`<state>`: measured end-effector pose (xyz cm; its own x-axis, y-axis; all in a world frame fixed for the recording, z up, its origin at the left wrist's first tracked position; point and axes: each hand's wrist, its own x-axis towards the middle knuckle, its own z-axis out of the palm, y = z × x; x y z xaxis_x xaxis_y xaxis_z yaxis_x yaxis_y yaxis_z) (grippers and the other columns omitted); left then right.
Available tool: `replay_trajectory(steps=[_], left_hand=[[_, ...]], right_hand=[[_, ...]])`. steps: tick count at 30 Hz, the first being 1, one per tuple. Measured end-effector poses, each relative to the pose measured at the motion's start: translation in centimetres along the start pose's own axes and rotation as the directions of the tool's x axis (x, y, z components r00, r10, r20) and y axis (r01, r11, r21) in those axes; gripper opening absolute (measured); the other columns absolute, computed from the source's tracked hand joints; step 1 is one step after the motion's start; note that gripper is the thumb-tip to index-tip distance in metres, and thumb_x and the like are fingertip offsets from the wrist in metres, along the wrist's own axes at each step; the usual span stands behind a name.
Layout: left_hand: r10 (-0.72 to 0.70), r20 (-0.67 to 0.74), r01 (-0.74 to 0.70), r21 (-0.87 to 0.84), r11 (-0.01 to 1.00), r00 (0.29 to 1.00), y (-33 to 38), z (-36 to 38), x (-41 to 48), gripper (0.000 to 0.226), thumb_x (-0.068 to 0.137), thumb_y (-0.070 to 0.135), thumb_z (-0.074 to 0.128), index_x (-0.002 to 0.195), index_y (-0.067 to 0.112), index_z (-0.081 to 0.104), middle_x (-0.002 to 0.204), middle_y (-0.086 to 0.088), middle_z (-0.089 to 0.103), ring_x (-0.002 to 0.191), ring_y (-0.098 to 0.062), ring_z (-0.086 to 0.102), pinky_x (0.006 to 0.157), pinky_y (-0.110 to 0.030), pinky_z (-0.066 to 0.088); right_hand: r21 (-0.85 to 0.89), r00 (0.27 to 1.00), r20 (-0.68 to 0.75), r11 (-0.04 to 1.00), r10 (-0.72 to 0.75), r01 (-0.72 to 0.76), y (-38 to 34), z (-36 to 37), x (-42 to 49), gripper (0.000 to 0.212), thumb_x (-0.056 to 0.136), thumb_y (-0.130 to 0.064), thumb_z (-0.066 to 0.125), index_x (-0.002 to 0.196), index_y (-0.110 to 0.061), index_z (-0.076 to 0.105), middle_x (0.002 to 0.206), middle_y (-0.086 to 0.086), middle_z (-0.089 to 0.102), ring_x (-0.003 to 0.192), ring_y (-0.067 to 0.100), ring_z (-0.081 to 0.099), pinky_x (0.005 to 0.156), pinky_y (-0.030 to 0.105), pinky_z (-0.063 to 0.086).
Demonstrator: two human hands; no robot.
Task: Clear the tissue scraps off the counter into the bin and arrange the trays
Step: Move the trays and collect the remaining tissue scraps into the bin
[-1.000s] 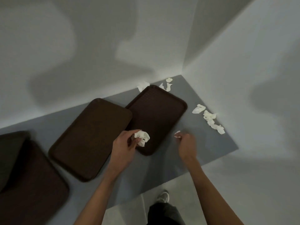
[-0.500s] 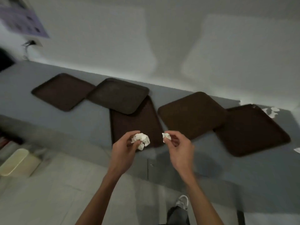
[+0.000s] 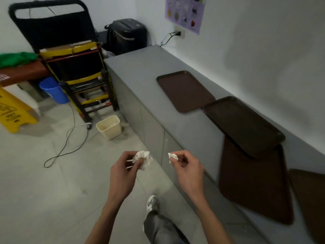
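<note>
My left hand point(image 3: 123, 169) grips a crumpled white tissue wad point(image 3: 143, 158) above the floor. A smaller tissue scrap point(image 3: 172, 156) is pinched in my right hand point(image 3: 188, 169), close to the counter's front edge. A cream bin point(image 3: 109, 127) stands open on the floor ahead, beside the grey counter point(image 3: 158, 64). Dark brown trays lie on the counter: one flat tray point(image 3: 184, 91) farthest, a second tray point(image 3: 244, 125) resting partly on a third tray point(image 3: 253, 184), and another tray's edge point(image 3: 309, 199) at the right border.
A black and yellow folding cart point(image 3: 75, 67) stands past the bin, with a blue bucket point(image 3: 53, 90) and a yellow floor sign point(image 3: 12, 110) to its left. A black cable point(image 3: 70, 138) loops across the floor. A black shredder point(image 3: 126, 36) sits at the counter's far end.
The view has swung left from the counter corner to the floor and bin. Both hands have come off the counter and keep hold of their tissue pieces.
</note>
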<state>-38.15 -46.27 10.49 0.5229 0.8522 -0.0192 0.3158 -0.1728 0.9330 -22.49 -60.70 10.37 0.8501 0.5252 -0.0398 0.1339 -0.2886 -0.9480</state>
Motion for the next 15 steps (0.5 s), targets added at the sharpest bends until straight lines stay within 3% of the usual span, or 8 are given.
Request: replay_trajectory(steps=[4,9,15], left_hand=[[-0.106,-0.097,0.109,0.025,0.994,0.990,-4.1,-4.7,7.4,0.016,0.094,0.023,0.077,0.104,0.034,0.071,0.097,0.017,0.075,0.087,-0.005,0.074,0.075,-0.023,0.059],[-0.197,-0.196,0.206,0.026,0.978,0.961,-7.2,-10.7,16.8,0.016,0.094,0.022,0.076,0.103,0.034,0.070,0.097,0.017,0.075,0.087,-0.005,0.074,0.075,-0.023,0.059],[-0.286,-0.303,0.292,-0.025,0.956,0.909,-10.7,-16.3,27.5,0.019,0.094,0.019,0.076,0.103,0.035,0.072,0.097,0.016,0.076,0.086,-0.007,0.074,0.077,-0.025,0.059]], right_hand=[[0.023,0.995,0.102,1.000,0.002,-0.005,-0.5,9.0,6.3,0.012,0.091,-0.017,0.083,0.092,-0.027,0.078,0.084,-0.014,0.078,0.081,0.005,0.076,0.072,0.020,0.058],[0.024,0.975,0.221,1.000,-0.005,0.000,-2.2,20.2,14.2,0.013,0.092,-0.014,0.082,0.095,-0.027,0.077,0.088,-0.012,0.078,0.084,0.009,0.075,0.076,0.027,0.061],[-0.015,0.948,0.318,0.999,-0.032,0.039,-5.2,31.1,22.7,0.018,0.092,-0.011,0.081,0.099,-0.027,0.075,0.091,-0.014,0.077,0.087,0.003,0.074,0.074,0.013,0.057]])
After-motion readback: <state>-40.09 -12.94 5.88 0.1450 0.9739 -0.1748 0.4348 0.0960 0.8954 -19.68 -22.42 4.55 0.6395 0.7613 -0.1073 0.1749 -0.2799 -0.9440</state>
